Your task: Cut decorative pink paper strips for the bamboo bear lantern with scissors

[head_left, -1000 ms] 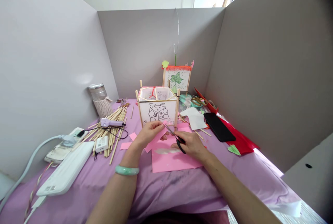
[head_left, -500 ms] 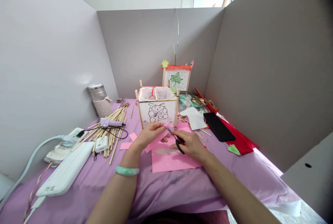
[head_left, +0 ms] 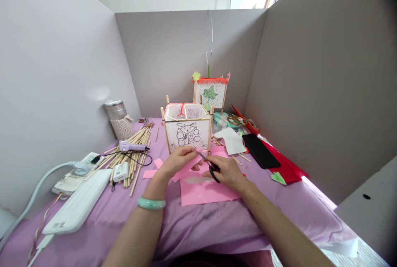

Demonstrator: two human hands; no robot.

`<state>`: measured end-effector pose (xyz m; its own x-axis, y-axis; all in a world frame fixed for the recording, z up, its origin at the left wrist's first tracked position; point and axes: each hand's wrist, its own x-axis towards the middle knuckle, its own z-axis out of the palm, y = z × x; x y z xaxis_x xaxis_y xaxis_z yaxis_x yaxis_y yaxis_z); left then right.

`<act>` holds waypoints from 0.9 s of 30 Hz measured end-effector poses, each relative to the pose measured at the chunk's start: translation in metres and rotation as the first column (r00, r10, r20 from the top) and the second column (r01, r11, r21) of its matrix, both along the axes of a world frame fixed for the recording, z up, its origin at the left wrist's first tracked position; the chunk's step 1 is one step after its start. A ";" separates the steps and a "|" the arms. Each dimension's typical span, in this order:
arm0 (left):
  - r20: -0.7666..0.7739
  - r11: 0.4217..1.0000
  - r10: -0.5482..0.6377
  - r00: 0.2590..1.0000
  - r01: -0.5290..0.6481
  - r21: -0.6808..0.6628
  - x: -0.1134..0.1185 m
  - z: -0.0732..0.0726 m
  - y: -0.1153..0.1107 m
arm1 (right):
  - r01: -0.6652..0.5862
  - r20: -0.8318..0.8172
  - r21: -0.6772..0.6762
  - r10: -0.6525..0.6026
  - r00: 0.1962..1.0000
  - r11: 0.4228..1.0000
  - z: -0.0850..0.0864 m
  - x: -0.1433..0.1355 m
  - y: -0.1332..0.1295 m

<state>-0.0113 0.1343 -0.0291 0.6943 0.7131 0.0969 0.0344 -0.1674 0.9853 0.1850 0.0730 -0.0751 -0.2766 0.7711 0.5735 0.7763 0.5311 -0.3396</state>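
Note:
My left hand (head_left: 180, 160) pinches a piece of pink paper (head_left: 185, 172) between thumb and fingers. Wrapped round the black handles of a pair of scissors (head_left: 214, 171) is my right hand (head_left: 226, 171); the blades point up and left, against the paper near my left fingertips. A larger pink sheet (head_left: 204, 196) lies flat on the table under both hands. Just behind them stands a box-shaped lantern (head_left: 187, 132) of wooden sticks and white paper, with a rabbit drawn on its front. Small pink strips (head_left: 150, 174) lie left of my left wrist.
Wooden sticks (head_left: 136, 171), a lilac glue gun (head_left: 132, 146), a power strip (head_left: 66, 184) and a bottle (head_left: 118, 118) are at the left. A second lantern (head_left: 214, 94) stands behind. To the right lie white paper (head_left: 232, 140), a black phone (head_left: 261, 151) and red cloth (head_left: 290, 163). Grey panels (head_left: 192, 47) enclose the table.
The hands, paper and scissors stay in nearly the same place. The scissor blades look slightly more closed around the pink paper.

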 end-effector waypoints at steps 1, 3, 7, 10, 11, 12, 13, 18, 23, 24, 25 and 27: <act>-0.001 1.000 -0.006 1.000 0.006 -0.002 0.000 -0.001 0.000 | -0.003 -0.001 0.001 0.003 1.000 1.000 0.000 0.000 -0.001; -0.004 1.000 -0.013 1.000 0.013 -0.004 0.001 -0.003 0.001 | -0.007 -0.003 0.001 0.007 1.000 1.000 0.001 -0.001 -0.001; -0.007 0.999 -0.022 1.000 0.022 -0.024 0.001 -0.004 0.002 | -0.004 -0.002 0.004 0.004 1.000 1.000 0.001 -0.001 0.000; -0.005 0.999 -0.028 1.000 0.028 -0.033 0.001 -0.003 0.002 | 0.005 0.013 0.006 -0.005 1.000 1.000 0.001 -0.001 0.001; -0.005 0.999 -0.029 1.000 0.029 -0.031 0.001 -0.003 0.002 | 0.008 0.017 0.006 -0.008 1.000 1.000 0.001 -0.001 0.001; -0.005 0.999 -0.029 1.000 0.029 -0.027 0.001 -0.003 0.002 | 0.010 0.018 0.007 -0.010 1.000 1.000 0.001 -0.001 0.001; -0.006 0.999 -0.030 1.000 0.030 -0.022 0.001 -0.003 0.002 | 0.010 0.016 0.009 -0.010 1.000 1.000 0.000 -0.001 0.002; -0.013 1.000 -0.019 1.000 0.019 -0.002 0.000 -0.004 0.002 | 0.007 0.008 0.028 -0.007 1.000 1.000 -0.001 0.000 0.003; -0.013 1.000 -0.013 1.000 0.013 0.004 0.000 -0.004 0.002 | 0.008 0.005 0.015 -0.008 1.000 1.000 0.000 -0.001 0.002; -0.011 1.000 -0.011 1.000 0.011 0.004 0.000 -0.004 0.002 | 0.006 0.002 0.008 -0.006 1.000 1.000 0.001 -0.001 0.002; -0.009 1.000 -0.011 1.000 0.011 0.003 0.000 -0.004 0.002 | 0.004 0.001 0.001 -0.004 1.000 1.000 0.001 -0.001 0.001; 0.000 1.000 -0.009 1.000 0.009 0.001 0.001 -0.003 0.002 | 0.003 -0.002 -0.008 -0.003 1.000 1.000 0.003 -0.002 0.001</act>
<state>-0.0107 0.1360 -0.0323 0.7007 0.7067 0.0979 0.0324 -0.1686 0.9852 0.1833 0.0736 -0.0726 -0.2730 0.7765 0.5679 0.7773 0.5259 -0.3453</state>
